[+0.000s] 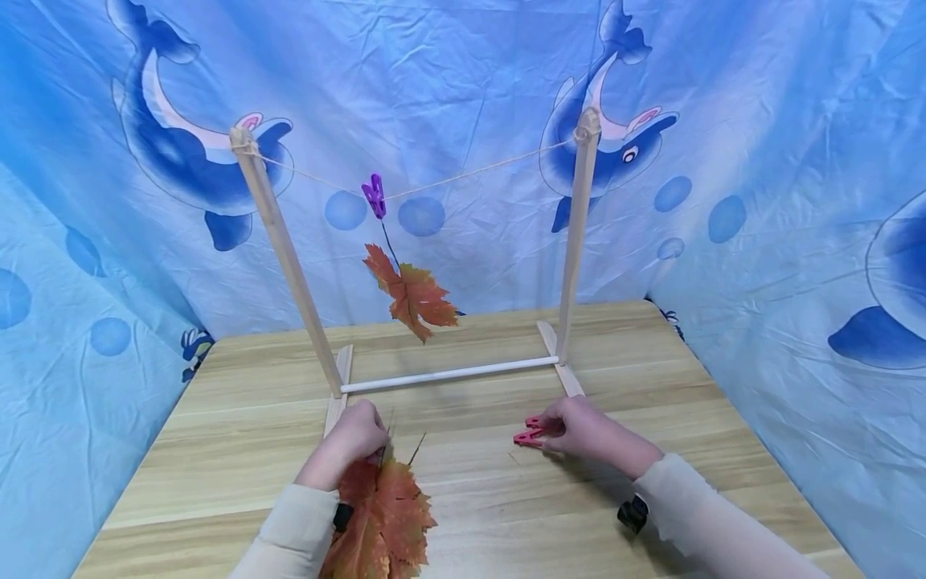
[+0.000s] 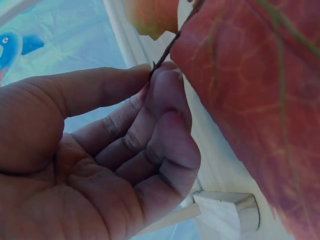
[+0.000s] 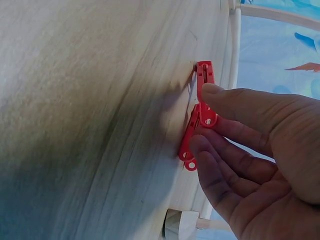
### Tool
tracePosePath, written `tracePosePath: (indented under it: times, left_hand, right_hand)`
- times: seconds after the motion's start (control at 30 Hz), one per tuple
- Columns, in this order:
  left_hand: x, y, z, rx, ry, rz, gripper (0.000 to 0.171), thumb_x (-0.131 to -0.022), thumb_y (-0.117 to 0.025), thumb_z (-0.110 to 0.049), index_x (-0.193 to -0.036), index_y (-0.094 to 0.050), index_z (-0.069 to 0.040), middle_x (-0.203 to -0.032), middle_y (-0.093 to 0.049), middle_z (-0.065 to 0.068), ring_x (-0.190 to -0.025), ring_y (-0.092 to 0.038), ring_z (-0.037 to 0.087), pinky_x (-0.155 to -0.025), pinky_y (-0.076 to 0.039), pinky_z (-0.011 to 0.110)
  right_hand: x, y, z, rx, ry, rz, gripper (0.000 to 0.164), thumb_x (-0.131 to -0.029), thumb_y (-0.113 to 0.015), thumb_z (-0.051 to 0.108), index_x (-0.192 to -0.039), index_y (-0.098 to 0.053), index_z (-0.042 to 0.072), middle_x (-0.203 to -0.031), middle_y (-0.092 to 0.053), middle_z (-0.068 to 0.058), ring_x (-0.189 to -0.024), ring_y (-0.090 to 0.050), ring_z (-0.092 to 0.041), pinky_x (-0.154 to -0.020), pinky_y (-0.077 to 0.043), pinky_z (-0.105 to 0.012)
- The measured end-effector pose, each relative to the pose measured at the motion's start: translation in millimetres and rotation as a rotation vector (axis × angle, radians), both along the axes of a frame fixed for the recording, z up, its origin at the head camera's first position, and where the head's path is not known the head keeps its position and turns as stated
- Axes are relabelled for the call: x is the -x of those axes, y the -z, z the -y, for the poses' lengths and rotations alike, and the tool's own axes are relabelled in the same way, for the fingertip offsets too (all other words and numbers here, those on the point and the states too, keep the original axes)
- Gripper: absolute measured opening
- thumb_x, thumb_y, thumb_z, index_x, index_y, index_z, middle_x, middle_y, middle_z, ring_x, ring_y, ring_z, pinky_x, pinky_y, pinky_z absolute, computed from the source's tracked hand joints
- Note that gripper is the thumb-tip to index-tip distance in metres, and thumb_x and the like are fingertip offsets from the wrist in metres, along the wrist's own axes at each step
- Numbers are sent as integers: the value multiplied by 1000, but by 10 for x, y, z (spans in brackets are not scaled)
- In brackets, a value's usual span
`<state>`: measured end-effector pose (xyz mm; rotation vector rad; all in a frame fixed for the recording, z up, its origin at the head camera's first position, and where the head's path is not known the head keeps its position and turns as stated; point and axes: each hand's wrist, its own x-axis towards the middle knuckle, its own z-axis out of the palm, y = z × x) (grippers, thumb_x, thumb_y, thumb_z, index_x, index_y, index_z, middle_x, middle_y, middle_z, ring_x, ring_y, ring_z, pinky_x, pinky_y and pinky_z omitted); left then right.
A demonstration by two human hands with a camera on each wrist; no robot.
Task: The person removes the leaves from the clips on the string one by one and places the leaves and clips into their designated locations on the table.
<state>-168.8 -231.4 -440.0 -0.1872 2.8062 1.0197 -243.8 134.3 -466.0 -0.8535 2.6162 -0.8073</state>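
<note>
My left hand [image 1: 358, 433] pinches the thin dark stem [image 2: 167, 51] of an orange-red artificial leaf between thumb and forefinger, low over the table. The leaf's broad blade [image 1: 391, 519] spreads below the hand in the head view, with a second leaf [image 2: 152, 17] partly visible in the left wrist view. On the right, my right hand [image 1: 584, 430] holds a red clothespin [image 3: 204, 75] between thumb and fingers, close to the tabletop. Another red clothespin [image 3: 187, 145] lies beside it, next to the fingertips.
A wooden stand with two posts [image 1: 285, 249] and a white crossbar [image 1: 448, 374] rises ahead of both hands. From its sagging string [image 1: 477, 170], a purple clothespin [image 1: 374, 196] holds a hanging orange leaf [image 1: 412, 293]. Blue dolphin-print cloth [image 1: 463, 72] surrounds the wooden table [image 1: 485, 490].
</note>
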Motion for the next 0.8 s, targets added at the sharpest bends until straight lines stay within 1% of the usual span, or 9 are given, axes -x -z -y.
tracePosePath:
  times: [0.13, 0.23, 0.43, 0.5, 0.57, 0.6, 0.67, 0.73, 0.8]
  left_hand:
    - [14, 27, 9, 13, -4, -6, 24, -72, -56, 11, -52, -62, 0, -47, -58, 8, -42, -56, 17, -42, -40, 23]
    - [18, 41, 10, 15, -7, -5, 24, -73, -56, 11, -52, -63, 0, -47, -58, 7, -42, -57, 17, -42, -40, 23]
    - [0, 58, 16, 27, 6, -10, 25, -71, -60, 11, -49, -63, 0, -45, -56, 7, -40, -54, 16, -42, -38, 24]
    - [-8, 59, 26, 35, 13, -15, 25, -71, -62, 10, -49, -63, -1, -44, -55, 6, -39, -54, 16, -43, -38, 24]
    - [-14, 54, 41, 30, 1, -11, 26, -72, -61, 9, -49, -63, -1, -43, -53, 4, -39, -51, 14, -42, -37, 24]
    - [-15, 45, 48, 15, -13, -1, 26, -73, -61, 8, -49, -62, 0, -43, -52, 4, -38, -49, 14, -41, -36, 24]
    - [-17, 21, 60, -26, -44, 21, 26, -79, -63, 6, -53, -63, 1, -46, -52, 4, -41, -48, 14, -42, -38, 25]
    - [-18, -20, 67, -54, -67, 21, 24, -85, -65, 4, -61, -66, 2, -52, -56, 5, -46, -52, 16, -43, -41, 28]
    - [-14, -60, 74, -74, -69, 2, 19, -89, -68, 1, -71, -70, 3, -61, -61, 7, -53, -57, 18, -48, -47, 31]
  right_hand:
    - [6, 5, 16, -38, 24, 22, 26, -79, -87, 5, -103, -78, 8, -87, -69, 7, -75, -62, -8, -70, -54, -31]
    - [17, 18, 12, -47, 24, 20, 26, -78, -87, 5, -103, -78, 8, -87, -68, 7, -74, -61, -8, -68, -54, -30]
    - [26, 29, 0, -29, 2, 4, 23, -77, -89, 6, -98, -79, 9, -89, -69, 7, -74, -60, -8, -67, -53, -31]
    - [25, 17, -2, -18, -1, 16, 24, -78, -89, 7, -99, -79, 8, -90, -70, 6, -75, -60, -8, -68, -53, -31]
    - [22, -7, -5, 0, 3, 32, 25, -78, -88, 7, -102, -79, 8, -91, -71, 5, -76, -62, -9, -69, -54, -31]
    - [22, -23, -10, 13, 1, 41, 26, -79, -87, 6, -103, -79, 7, -91, -71, 5, -78, -62, -9, -69, -54, -31]
    - [31, -53, -22, 49, -9, 55, 25, -82, -86, 6, -106, -79, 6, -93, -72, 3, -81, -64, -11, -72, -55, -32]
    - [56, -78, -46, 93, -32, 31, 25, -84, -84, 6, -107, -77, 3, -93, -73, 0, -84, -67, -14, -75, -56, -33]
    - [86, -114, -74, 133, -46, 18, 26, -85, -82, 6, -109, -75, -2, -95, -73, -4, -88, -68, -20, -77, -56, -35]
